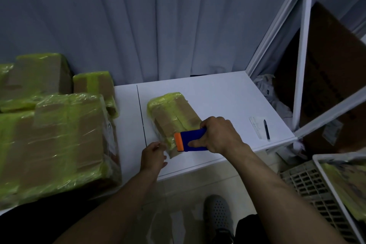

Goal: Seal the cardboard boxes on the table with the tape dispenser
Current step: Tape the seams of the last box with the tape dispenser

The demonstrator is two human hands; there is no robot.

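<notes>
Cardboard box (174, 113) lies on the tabletop (217, 101), its near end under the tape dispenser (193, 139) gripped in the right hand (219, 134). Left hand (153, 156) touches the near corner, grasp unclear. Brace the box, keep tape (157, 105) taut, press flat.

right hand (218, 134) gripping tape dispenser (191, 139), box (172, 119)
</notes>
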